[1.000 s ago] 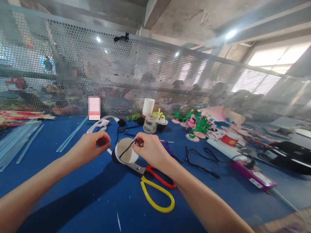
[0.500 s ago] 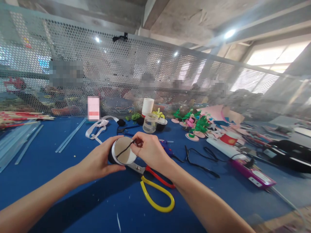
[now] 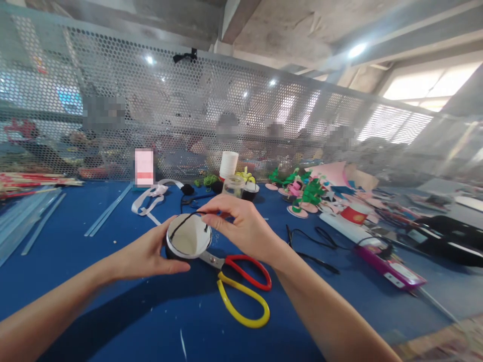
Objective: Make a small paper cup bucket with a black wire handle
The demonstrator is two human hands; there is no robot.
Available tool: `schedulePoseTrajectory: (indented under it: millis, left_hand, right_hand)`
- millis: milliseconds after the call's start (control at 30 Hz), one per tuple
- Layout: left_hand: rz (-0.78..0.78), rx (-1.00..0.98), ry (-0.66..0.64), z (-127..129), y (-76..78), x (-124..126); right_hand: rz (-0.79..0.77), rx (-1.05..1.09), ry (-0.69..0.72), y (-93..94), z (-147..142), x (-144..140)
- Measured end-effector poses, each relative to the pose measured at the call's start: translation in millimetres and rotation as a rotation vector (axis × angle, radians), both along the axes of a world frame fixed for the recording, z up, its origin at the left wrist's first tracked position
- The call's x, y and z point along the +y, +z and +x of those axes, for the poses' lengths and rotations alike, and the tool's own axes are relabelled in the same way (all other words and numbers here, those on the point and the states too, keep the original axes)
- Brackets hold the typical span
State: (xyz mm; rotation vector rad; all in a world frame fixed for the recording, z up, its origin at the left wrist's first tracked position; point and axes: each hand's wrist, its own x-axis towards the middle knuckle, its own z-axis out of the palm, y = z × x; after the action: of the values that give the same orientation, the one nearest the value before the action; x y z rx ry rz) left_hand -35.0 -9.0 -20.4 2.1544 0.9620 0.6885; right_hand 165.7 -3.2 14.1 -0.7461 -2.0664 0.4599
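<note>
At table centre, near you, your left hand (image 3: 149, 254) cups the black-walled paper cup (image 3: 187, 240); your right hand (image 3: 241, 226) pinches a black cord (image 3: 184, 219) arched over its rim. Judged: one end seated, the other unfixed. Scissors (image 3: 241, 281) lie just right

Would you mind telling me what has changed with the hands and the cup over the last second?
The left hand, which a second ago pinched something small away from the cup, has closed its grip around the cup's side. The right hand rose slightly, keeping hold of the black cord at the rim, and the cup's opening now tips more upward. The scissors and blue table stayed as they were.
</note>
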Motion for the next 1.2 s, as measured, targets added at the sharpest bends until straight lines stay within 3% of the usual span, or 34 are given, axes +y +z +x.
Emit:
schedulePoseTrajectory:
  millis: [100, 300, 633, 733, 833, 933, 1067, 1200]
  left_hand:
    - [-0.089, -0.083, 0.035, 1, 0.6, 2]
    - [-0.171, -0.225, 0.222, 2, -4.1, 15]
    - [-0.097, -0.22, 0.213, 3, -22.9, 19]
    - [-0.089, -0.231, 0.277, 5, -21.3, 18]
    - [-0.08, -0.236, 0.353, 5, -20.1, 18]
    - [-0.076, -0.235, 0.382, 3, -21.2, 20]
    - [-0.083, -0.224, 0.375, -1, -21.4, 21]
    - [-0.052, -0.201, 0.371, -3, -17.8, 21]
  right_hand:
    - [-0.044, 0.0, -0.057, -6.7, -6, 1]
    - [-0.093, -0.091, -0.204, -17.2, -17, 2]
    - [-0.17, -0.224, -0.127, -30.9, -27, 4]
    - [-0.127, -0.218, -0.171, -22.9, -17, 25]
    - [-0.025, -0.288, -0.511, -12.9, 6, 67]
    - [-0.094, -0.589, -0.791, -12.6, 26, 112]
    - [-0.17, -0.719, -0.817, -25.6, 35, 147]
    - [-0.171, -0.778, -0.82, -29.2, 30, 152]
